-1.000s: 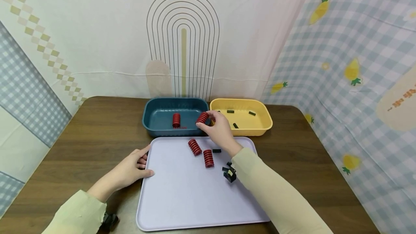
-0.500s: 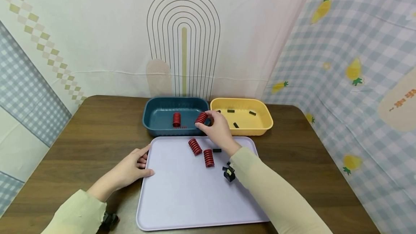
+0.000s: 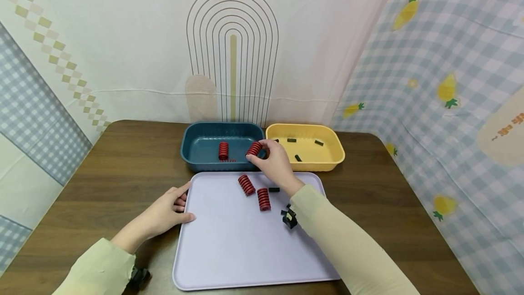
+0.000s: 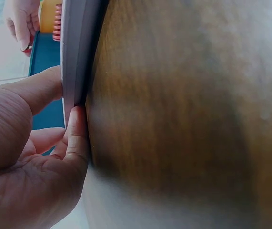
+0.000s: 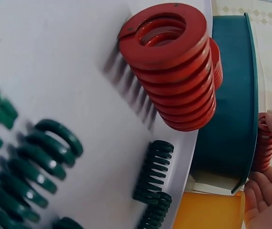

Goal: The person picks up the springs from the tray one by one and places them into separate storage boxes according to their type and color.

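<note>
Nearest: pale tray, its left rim pinched between thumb and fingers of the left hand. Should that rim be lifted or tugged, loose coils could be set rolling, held in only by a low edge.

Farther up the tray: two red springs seen close together; green springs partly covered, from above, by the right sleeve. These could be brushed aside if the forearm is drawn back low.

Beyond the tray: one red spring gripped by the right hand at the right end of the blue bin. Whether the bin wall is touched cannot be told. Main hazard: if the grip is loosened off-centre, the coil could be caught on the rim and tipped into the adjoining yellow bin, among small dark springs. Another red spring, inside the blue bin, could be knocked by a drop.
</note>
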The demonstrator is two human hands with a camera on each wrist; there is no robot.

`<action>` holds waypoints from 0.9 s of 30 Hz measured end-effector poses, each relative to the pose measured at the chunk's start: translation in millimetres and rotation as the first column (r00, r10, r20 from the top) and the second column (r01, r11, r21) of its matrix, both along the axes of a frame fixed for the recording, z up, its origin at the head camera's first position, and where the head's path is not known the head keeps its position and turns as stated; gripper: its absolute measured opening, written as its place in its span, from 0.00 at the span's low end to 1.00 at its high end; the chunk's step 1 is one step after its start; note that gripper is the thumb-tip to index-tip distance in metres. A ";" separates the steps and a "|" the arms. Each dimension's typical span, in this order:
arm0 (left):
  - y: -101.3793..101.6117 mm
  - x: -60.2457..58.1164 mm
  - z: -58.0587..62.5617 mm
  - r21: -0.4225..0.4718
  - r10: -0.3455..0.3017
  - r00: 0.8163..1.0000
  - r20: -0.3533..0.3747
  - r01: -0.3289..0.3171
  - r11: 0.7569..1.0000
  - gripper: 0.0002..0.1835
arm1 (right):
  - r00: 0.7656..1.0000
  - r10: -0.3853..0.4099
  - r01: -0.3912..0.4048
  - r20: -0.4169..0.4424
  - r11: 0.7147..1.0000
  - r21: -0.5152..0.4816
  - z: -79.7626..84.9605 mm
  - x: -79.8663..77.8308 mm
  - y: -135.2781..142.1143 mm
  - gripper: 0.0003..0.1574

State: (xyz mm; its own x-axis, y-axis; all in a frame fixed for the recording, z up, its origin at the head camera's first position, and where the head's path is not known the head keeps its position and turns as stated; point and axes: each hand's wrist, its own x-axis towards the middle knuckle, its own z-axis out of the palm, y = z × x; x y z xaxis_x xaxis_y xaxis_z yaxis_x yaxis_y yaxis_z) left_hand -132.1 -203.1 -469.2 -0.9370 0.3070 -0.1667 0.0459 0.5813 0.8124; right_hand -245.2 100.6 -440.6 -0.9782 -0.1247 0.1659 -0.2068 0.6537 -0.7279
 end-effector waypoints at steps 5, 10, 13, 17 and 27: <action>0.2 0.1 -0.2 -0.005 0.004 1.000 0.003 -0.004 1.000 0.50 | 1.000 0.020 -0.020 0.000 1.000 -0.014 0.0 -0.4 1.7 0.34; 0.5 0.2 0.8 -0.012 0.004 1.000 -0.001 -0.004 1.000 0.50 | 0.999 0.040 -0.040 -0.002 0.999 -0.034 2.1 2.2 4.6 0.34; 0.4 0.1 0.9 -0.011 0.001 1.000 -0.002 -0.001 1.000 0.50 | 0.998 0.068 -0.068 -0.006 0.997 -0.047 4.5 5.2 8.2 0.35; 0.1 -0.2 1.1 -0.011 -0.002 1.000 -0.004 0.002 1.000 0.50 | 0.993 0.114 -0.113 0.010 0.992 -0.059 9.4 11.9 16.5 0.38; -1.4 -1.2 -0.4 -0.010 -0.009 1.000 -0.009 0.009 1.000 0.50 | 0.974 0.217 -0.213 0.070 0.975 -0.057 10.3 30.7 48.8 0.39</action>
